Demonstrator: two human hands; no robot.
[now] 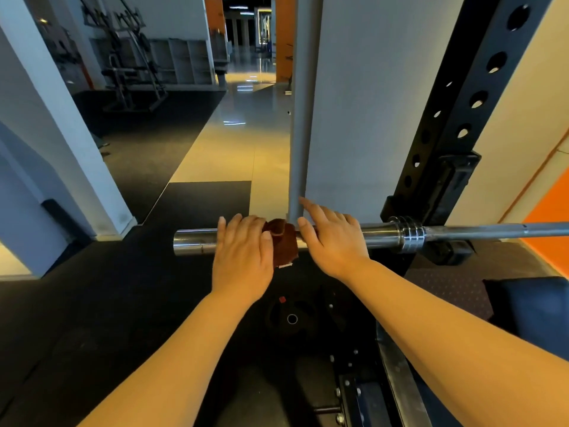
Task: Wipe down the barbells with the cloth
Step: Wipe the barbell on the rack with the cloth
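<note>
Scanning from the left, I found the barbell [191, 241] lying level across the view, its chrome sleeve end jutting free above the black floor. My left hand [243, 254] lay over that sleeve, fingers curled across the top and the thumb pinning the cloth [284, 245] to the steel. The cloth, a small brown rag, sat on the sleeve between my two hands with one corner hanging below. Just beside it my right hand [334, 241] rested on the sleeve with fingers fairly straight, gripping nothing, the forefinger lifted toward the grey post [300, 134] behind. Further right came the ribbed collar [411, 234], then the thinner shaft running off past the black rack upright [462, 103], which appeared to carry the bar. I judged the bar heavy, rigid and slick on its polished sleeve, likely to spin under the hand, so it wanted steadying rather than lifting. The rag looked soft and light, apt to bunch; I reckoned it best held by wrapping the palm around rag and sleeve together.
</note>
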